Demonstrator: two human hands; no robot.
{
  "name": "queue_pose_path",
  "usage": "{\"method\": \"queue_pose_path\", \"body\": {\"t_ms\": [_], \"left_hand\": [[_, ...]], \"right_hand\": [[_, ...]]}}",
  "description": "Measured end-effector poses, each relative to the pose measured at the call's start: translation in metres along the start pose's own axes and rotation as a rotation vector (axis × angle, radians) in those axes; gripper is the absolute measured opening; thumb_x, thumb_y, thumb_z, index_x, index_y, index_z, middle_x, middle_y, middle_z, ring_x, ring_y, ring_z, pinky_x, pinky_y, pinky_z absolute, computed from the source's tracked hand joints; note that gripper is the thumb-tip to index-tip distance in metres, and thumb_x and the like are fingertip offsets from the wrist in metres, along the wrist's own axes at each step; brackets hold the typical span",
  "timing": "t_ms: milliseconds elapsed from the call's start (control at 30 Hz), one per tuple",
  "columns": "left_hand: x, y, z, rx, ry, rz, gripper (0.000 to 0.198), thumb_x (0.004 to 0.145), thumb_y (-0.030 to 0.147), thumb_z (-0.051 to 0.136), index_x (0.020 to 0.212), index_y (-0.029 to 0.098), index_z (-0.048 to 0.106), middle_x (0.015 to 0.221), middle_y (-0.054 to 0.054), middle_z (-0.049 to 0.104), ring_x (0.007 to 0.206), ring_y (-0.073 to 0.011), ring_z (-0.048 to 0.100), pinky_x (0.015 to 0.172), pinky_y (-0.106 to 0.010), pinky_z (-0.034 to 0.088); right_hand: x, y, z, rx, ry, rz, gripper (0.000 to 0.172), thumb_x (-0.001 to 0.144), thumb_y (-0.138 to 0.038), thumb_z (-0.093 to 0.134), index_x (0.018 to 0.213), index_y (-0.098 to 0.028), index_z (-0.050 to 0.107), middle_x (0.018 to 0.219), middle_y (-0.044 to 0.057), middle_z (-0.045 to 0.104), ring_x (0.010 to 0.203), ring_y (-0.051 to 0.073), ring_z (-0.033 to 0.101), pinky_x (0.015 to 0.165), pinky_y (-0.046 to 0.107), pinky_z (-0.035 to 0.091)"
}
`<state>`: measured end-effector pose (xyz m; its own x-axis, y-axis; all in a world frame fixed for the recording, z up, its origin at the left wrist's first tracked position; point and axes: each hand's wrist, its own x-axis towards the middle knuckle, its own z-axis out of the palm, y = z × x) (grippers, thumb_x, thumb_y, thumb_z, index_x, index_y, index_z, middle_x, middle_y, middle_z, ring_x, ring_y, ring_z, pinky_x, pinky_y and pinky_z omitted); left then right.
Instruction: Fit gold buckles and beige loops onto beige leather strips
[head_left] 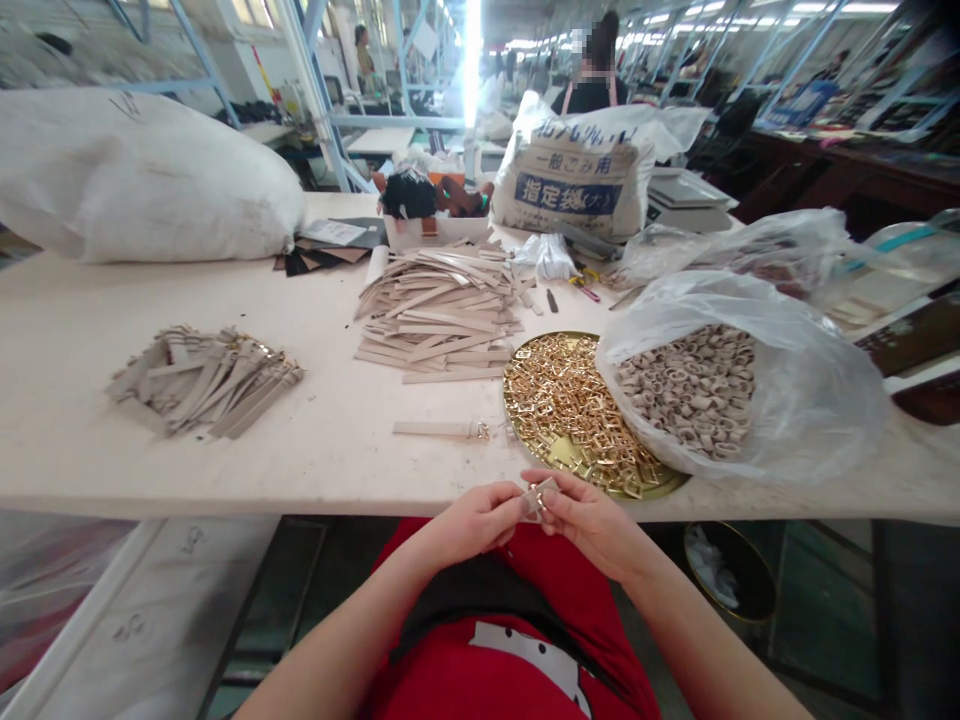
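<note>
Close to the table's front edge, my left hand (480,518) and my right hand (589,515) meet, fingers closed. Between them is a short beige strap (531,500) with a small gold buckle (541,497) at its end. The left fingers pinch the strap; the right thumb and fingers grip it at the buckle, partly covering it. Just beyond, a single buckled strap (435,430) lies flat. To its right stands a round gold tray (564,448) heaped with gold buckles (566,395). A clear plastic bag (814,385) of beige loops (694,390) overlaps that tray.
A pile of plain beige straps (442,310) lies mid-table, with a heap of buckled straps (210,380) at left. Large white sacks (142,175) and a printed bag (574,170) line the back. A small pointed tool (552,300) lies behind the tray. Below the table is a bin (761,590).
</note>
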<state>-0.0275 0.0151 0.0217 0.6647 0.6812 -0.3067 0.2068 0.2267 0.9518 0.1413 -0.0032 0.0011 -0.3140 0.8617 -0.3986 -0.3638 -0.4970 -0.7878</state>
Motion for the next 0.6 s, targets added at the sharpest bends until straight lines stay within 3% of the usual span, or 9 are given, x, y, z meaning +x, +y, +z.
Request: {"method": "queue_pose_path", "body": {"t_ms": [100,200,300,433,600], "left_hand": [[0.002,0.005,0.001,0.087,0.078,0.059,0.027,0.084,0.034,0.037,0.077,0.014,0.054,0.059,0.003,0.046,0.054,-0.0076,0.038,0.05,-0.019,0.03],[0.001,0.003,0.001,0.161,0.143,-0.002,0.023,0.083,0.033,0.038,0.075,0.015,0.051,0.057,0.004,0.047,0.055,-0.0087,0.039,0.051,-0.019,0.03],[-0.002,-0.001,0.001,0.162,0.136,-0.049,0.023,0.083,0.034,0.038,0.071,0.016,0.047,0.053,0.005,0.045,0.051,-0.0076,0.037,0.049,-0.02,0.029],[-0.003,-0.002,0.002,0.023,0.107,0.0,0.028,0.084,0.042,0.037,0.077,0.016,0.045,0.05,0.007,0.04,0.046,-0.0061,0.034,0.047,-0.019,0.028],[0.001,-0.003,0.005,-0.113,0.116,-0.017,0.029,0.082,0.045,0.041,0.075,0.017,0.042,0.048,0.008,0.037,0.04,-0.0044,0.029,0.041,-0.018,0.024]], "right_hand": [[0.002,0.002,0.004,-0.093,0.035,-0.046,0.029,0.07,-0.031,0.067,0.097,-0.022,0.065,0.073,-0.001,0.058,0.06,0.009,0.047,0.058,0.024,0.04],[0.004,0.002,0.003,-0.178,0.091,-0.119,0.031,0.072,-0.033,0.065,0.101,-0.021,0.063,0.065,-0.003,0.055,0.058,0.009,0.047,0.06,0.024,0.039],[0.004,0.001,0.001,-0.23,0.126,-0.147,0.033,0.071,-0.034,0.066,0.101,-0.021,0.063,0.063,-0.004,0.054,0.058,0.009,0.047,0.061,0.025,0.04],[0.004,0.002,0.004,-0.217,0.06,-0.104,0.035,0.07,-0.032,0.067,0.104,-0.024,0.062,0.084,0.0,0.064,0.077,0.013,0.056,0.075,0.028,0.044],[0.001,0.004,0.011,-0.255,0.047,-0.112,0.039,0.069,-0.033,0.068,0.106,-0.026,0.061,0.104,0.002,0.064,0.097,0.018,0.055,0.087,0.032,0.042]]}}
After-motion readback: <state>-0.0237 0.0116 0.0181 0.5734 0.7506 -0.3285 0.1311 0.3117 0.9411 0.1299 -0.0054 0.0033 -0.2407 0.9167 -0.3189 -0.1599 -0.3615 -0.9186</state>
